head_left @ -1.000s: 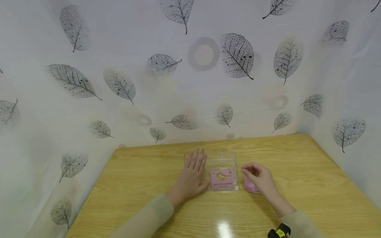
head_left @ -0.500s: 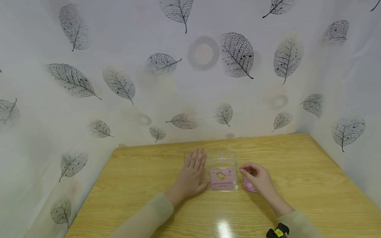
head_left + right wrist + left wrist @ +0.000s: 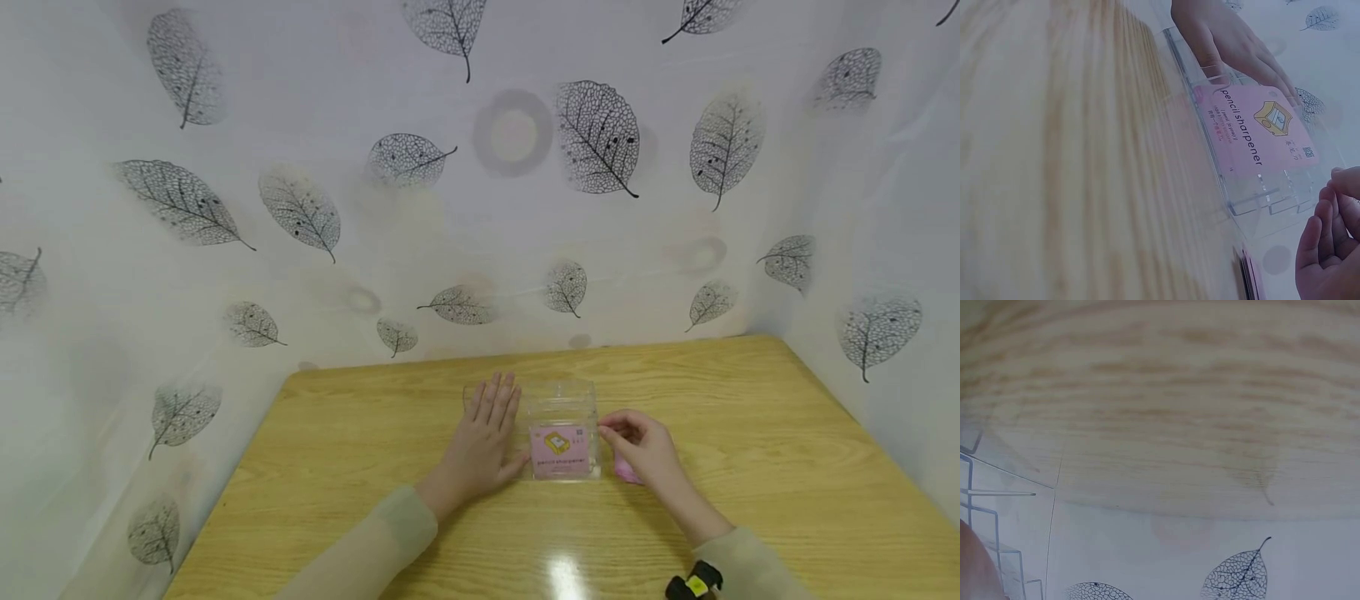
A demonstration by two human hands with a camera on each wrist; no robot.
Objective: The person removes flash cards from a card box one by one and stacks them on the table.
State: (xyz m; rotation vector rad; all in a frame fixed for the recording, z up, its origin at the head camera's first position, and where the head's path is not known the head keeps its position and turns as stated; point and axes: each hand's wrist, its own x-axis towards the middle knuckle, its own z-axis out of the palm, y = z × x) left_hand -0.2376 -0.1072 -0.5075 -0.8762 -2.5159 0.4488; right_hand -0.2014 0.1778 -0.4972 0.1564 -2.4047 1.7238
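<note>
A clear stepped plastic stand (image 3: 562, 407) holds a pink card (image 3: 560, 452) printed "pencil sharpener" with a yellow sharpener picture. My left hand (image 3: 480, 446) lies flat with straight fingers over the stand's left part, thumb beside the card. In the left wrist view, stepped clear edges (image 3: 1010, 552) appear beside a blurred bit of skin. My right hand (image 3: 647, 446) has curled fingers, with thumb and index fingertips together at the stand's right edge. Nothing shows between those fingertips. Under that hand sits a pink card stack (image 3: 626, 472), mostly hidden; its edge (image 3: 1249, 275) shows in the right wrist view.
Everything rests on a yellow wood-grain table (image 3: 352, 433). White curtain-like sheeting (image 3: 450, 233) with dark leaf prints stands behind and at both sides. A black strapped device (image 3: 695, 581) is worn at the right sleeve.
My right hand has slid slightly left, so its fingertips come up to the stand's right edge and cover more of the pink stack. The left hand and the stand have stayed put.
</note>
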